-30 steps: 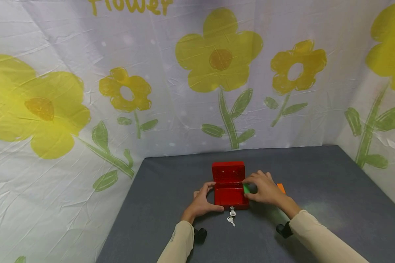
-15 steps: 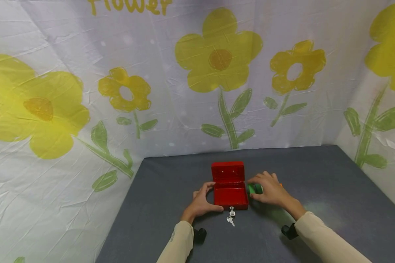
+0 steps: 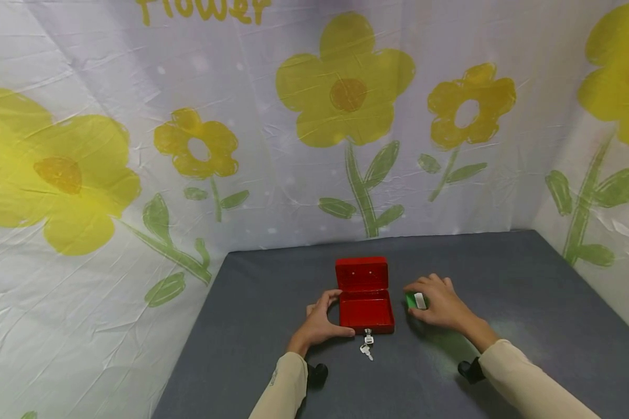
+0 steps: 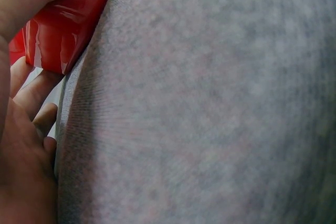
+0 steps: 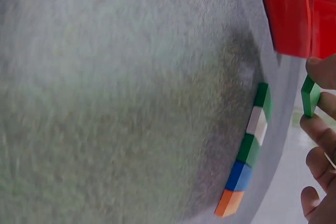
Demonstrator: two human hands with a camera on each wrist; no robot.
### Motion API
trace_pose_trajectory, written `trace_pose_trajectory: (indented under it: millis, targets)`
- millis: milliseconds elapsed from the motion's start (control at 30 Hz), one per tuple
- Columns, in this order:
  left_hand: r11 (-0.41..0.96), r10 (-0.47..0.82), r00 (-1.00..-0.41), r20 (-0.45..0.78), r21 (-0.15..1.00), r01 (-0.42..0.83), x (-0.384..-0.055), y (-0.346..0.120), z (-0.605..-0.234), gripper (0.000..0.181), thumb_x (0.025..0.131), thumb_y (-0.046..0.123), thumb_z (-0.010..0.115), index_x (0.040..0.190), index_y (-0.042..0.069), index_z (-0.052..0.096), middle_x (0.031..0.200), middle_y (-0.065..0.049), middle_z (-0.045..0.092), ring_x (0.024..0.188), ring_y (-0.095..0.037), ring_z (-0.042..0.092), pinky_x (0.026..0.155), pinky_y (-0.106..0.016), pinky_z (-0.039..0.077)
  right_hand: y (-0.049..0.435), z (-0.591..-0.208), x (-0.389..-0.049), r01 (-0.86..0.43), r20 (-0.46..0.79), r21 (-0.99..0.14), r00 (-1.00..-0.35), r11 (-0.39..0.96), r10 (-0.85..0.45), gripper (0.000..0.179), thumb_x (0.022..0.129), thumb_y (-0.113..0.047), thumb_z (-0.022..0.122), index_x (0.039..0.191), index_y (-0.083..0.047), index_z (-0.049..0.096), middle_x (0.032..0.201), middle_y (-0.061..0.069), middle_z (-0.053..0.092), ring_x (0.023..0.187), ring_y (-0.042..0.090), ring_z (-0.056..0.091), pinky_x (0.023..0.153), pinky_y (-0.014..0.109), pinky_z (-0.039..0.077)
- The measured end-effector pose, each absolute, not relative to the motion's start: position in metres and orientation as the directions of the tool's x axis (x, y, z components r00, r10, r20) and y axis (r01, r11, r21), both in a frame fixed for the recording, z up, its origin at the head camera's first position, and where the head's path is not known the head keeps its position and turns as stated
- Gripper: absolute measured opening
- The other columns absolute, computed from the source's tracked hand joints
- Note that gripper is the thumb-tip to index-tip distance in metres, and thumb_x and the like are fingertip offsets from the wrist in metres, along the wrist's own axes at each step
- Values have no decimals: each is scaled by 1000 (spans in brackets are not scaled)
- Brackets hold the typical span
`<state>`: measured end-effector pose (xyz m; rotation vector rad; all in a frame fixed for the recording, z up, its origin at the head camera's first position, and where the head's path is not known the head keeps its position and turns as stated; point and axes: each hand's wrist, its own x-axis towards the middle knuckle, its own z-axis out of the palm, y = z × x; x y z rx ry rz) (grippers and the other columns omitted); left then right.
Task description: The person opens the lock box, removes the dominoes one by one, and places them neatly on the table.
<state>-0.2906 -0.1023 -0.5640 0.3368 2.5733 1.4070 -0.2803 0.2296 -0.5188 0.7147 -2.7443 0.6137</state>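
Note:
A small red cash box [image 3: 367, 309] lies with its lid [image 3: 361, 273] raised, and a pair of keys [image 3: 367, 347] hangs from the lock at its front. My left hand [image 3: 318, 323] grips its left side, thumb at the front corner and fingers toward the back. Off to the right of the box, my right hand [image 3: 440, 302] pinches a green block [image 5: 310, 97] between thumb and fingers, above the table. Below it in the right wrist view stands a row of coloured blocks, among them a white block [image 5: 256, 123], a blue block [image 5: 238, 176] and an orange block [image 5: 229, 203].
The dark grey table [image 3: 272, 279] reaches back to a white cloth backdrop [image 3: 272, 192] printed with yellow flowers. My right hand covers most of the block row in the head view.
My right hand has moved right, away from the box's right wall, carrying the green block over the row. It now hides the orange block in the head view. The left hand stays on the box.

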Motion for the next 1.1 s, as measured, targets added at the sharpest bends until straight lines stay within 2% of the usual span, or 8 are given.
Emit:
trace_pose_trajectory:
  millis: [400, 633, 1100]
  targets:
    - [516, 287, -956, -63, 851, 100, -292, -103, -565, 95, 66, 40, 95, 145, 35, 43, 156, -4, 48, 136, -30, 28, 106, -58, 35, 250, -522, -279, -470, 323, -341, -872, 814, -368, 45, 80, -24, 85, 122, -11, 72, 120, 9, 71, 98, 24, 52, 75, 37, 23]
    - [509, 298, -953, -53, 854, 112, -290, -103, -563, 94, 67, 38, 95, 146, 32, 43, 156, -6, 48, 137, -32, 27, 106, -59, 35, 264, -525, -278, -452, 327, -320, -878, 833, -350, 44, 80, -24, 85, 121, -11, 73, 117, 10, 70, 97, 25, 52, 74, 38, 23]
    - [510, 291, -955, -61, 854, 101, -291, -104, -565, 96, 66, 41, 95, 145, 35, 43, 156, -4, 47, 136, -31, 28, 106, -59, 35, 286, -533, -273, -403, 314, -319, -899, 858, -306, 46, 80, -21, 85, 123, -10, 71, 112, 11, 69, 94, 26, 50, 74, 40, 22]
